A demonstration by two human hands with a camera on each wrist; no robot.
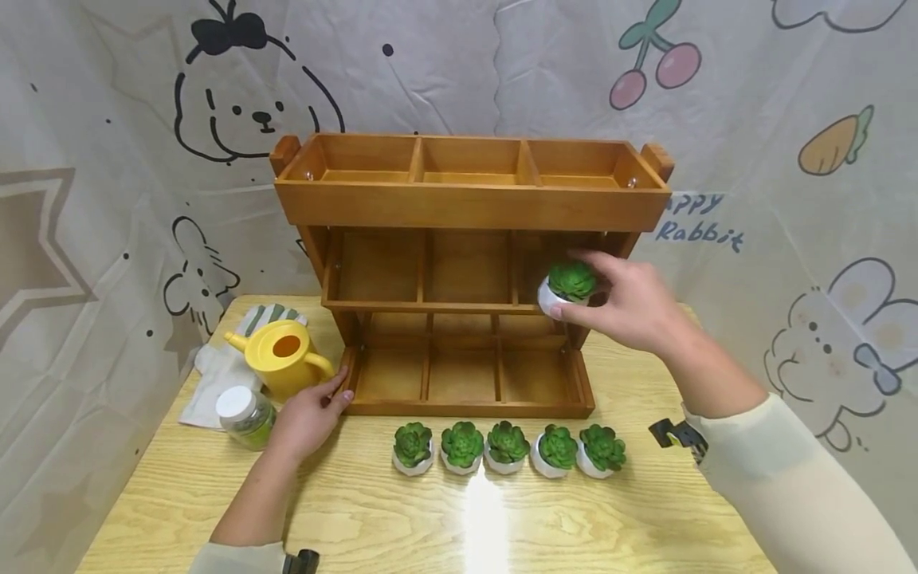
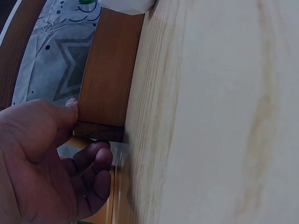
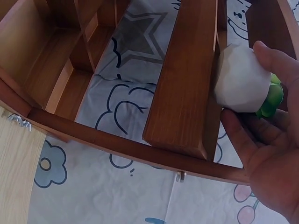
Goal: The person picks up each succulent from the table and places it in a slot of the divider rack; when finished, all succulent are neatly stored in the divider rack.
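A three-tiered wooden shelf [image 1: 473, 209] with divided trays stands on the table. My right hand [image 1: 631, 307] grips a small potted succulent [image 1: 571, 281] by its white faceted pot, at the right end of the middle tray. In the right wrist view the pot [image 3: 243, 79] is tilted on its side beside the tray's front board, thumb and fingers around it. My left hand [image 1: 310, 418] holds the bottom tray's left front corner. The left wrist view shows its thumb on the front board [image 2: 110, 70] and its fingers curled by the end piece.
Several potted succulents [image 1: 506, 448] stand in a row before the shelf. Left of it are a yellow watering can [image 1: 281, 359], a clear jar with a white lid [image 1: 247, 416] and a folded cloth [image 1: 215, 375]. A printed curtain [image 1: 445, 64] hangs behind.
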